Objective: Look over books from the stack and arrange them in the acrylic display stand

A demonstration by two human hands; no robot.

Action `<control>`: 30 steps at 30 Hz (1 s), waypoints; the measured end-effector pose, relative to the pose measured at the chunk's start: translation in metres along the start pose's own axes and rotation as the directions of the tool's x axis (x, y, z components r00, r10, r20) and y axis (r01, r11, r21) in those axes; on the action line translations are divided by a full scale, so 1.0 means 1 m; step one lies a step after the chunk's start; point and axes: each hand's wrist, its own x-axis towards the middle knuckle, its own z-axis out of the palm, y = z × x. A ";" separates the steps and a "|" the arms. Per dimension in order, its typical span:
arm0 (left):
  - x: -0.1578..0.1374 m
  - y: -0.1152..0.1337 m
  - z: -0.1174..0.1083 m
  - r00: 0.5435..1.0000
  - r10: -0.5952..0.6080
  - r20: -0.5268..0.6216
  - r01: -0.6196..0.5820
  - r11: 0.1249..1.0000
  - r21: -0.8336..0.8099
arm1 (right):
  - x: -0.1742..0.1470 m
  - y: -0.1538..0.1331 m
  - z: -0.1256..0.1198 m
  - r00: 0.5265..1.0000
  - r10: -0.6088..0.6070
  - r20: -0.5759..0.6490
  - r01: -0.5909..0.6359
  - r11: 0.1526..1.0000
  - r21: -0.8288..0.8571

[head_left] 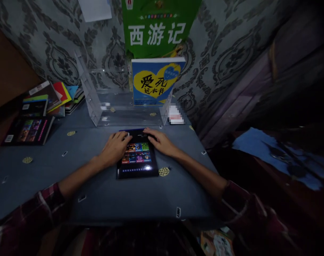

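Observation:
A dark book (136, 170) with rows of small coloured pictures lies flat on the table before me. My left hand (116, 147) rests over its upper left side, fingers stretched toward the top edge. At the upper right corner, my right hand (160, 141) touches the book with its fingers extended. Just beyond stands a clear acrylic rack (91, 90). A blue book (153, 97) with a yellow heart leans upright at the rack's right end. Behind that rises a taller green book (159, 33) with white characters.
Several books (35, 128) lie piled on the table's left side. The patterned cloth (103, 202) covers the table, whose right edge runs past my right forearm. A blue cloth (281, 156) lies farther right. Patterned wallpaper (108, 49) backs the table.

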 end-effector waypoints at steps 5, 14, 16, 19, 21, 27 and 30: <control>0.011 0.013 0.008 0.974 0.225 -0.021 -0.224 0.950 -0.216 | -0.002 0.006 -0.005 1.000 -0.002 0.005 0.002 0.995 0.095; -0.002 0.035 -0.006 0.932 0.363 -0.005 -0.331 0.844 -0.422 | -0.007 -0.005 -0.004 0.995 -0.101 -0.010 0.100 0.993 -0.055; -0.007 0.039 -0.011 0.923 0.385 0.027 -0.334 0.831 -0.445 | -0.007 -0.005 -0.004 0.994 -0.112 -0.012 0.111 0.991 -0.071; -0.013 0.046 -0.017 0.905 0.413 0.101 -0.333 0.836 -0.436 | -0.006 -0.004 -0.002 0.993 -0.120 -0.007 0.119 0.989 -0.088; -0.017 0.049 -0.020 0.895 0.425 0.136 -0.333 0.840 -0.429 | -0.006 -0.004 -0.001 0.993 -0.118 -0.004 0.117 0.989 -0.095; -0.019 0.054 -0.022 0.894 0.437 0.096 -0.336 0.797 -0.501 | -0.006 -0.004 0.001 0.993 -0.117 -0.002 0.115 0.985 -0.127; -0.018 0.046 -0.021 0.906 0.419 0.068 -0.308 0.760 -0.573 | -0.009 -0.004 0.001 0.994 -0.105 0.007 0.104 0.982 -0.160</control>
